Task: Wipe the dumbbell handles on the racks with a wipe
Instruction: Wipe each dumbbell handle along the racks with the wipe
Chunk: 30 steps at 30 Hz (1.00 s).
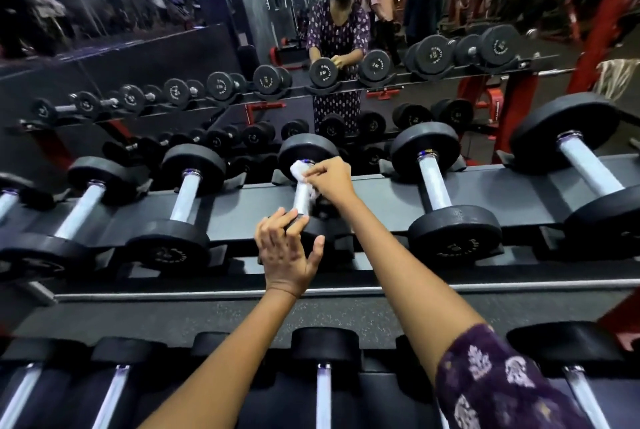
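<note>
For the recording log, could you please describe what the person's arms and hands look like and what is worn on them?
Both forearms are bare, and neither the left hand nor the right hand shows a glove, ring or watch. A sleeve covers the right upper arm: dark purple fabric printed with pale, leaf-like floral motifs. No sleeve shows on the left arm within the frame.

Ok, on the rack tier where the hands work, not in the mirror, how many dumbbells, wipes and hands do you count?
dumbbells: 6, the leftmost cut by the frame edge
wipe: 1
hands: 2, left hand and right hand
Total: 9
</note>
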Available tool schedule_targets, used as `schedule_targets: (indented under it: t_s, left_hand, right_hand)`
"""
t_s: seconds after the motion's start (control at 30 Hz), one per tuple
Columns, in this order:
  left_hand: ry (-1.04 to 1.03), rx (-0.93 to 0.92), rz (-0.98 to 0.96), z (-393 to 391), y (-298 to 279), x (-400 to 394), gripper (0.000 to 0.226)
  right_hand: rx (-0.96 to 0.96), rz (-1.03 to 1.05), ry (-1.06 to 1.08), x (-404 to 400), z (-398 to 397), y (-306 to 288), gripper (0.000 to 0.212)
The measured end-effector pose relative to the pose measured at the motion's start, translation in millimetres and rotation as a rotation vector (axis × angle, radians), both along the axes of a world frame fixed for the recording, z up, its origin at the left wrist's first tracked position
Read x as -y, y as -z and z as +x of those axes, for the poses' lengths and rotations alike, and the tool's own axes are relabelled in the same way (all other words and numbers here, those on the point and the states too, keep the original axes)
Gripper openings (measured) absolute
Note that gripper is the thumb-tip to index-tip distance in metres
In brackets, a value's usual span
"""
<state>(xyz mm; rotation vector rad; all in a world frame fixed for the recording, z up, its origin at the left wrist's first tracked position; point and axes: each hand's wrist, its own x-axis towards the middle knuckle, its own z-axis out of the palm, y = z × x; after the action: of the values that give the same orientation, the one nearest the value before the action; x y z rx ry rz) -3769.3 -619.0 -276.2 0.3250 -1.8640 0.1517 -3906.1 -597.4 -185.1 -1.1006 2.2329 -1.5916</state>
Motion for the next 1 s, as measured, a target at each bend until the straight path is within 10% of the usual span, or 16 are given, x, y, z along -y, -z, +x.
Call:
schedule_targets:
  t_s: [0.3,0.5,0.87,1.0]
  left_hand:
    - [-0.001,0.115,0.064,10,-2,4,0.037]
    - [0.195,0.216,0.259,31,-29,-10,0.034]
    - [0.772,-0.176,1.763,73,-111,47,0.018]
    - [0.874,-0.03,1.782,102,-121,65,0.026]
  right_hand:
    - [-0.196,0.302,-0.179,-8,24,-3,0.019]
    - [0.126,0.101,-0.155,-31,39,-24,0.006]
    - [0.165,-0.124,-0.154,-11,113,-71,0.021]
    - [0.209,-0.071,-0.172,-6,147,-70,0.024]
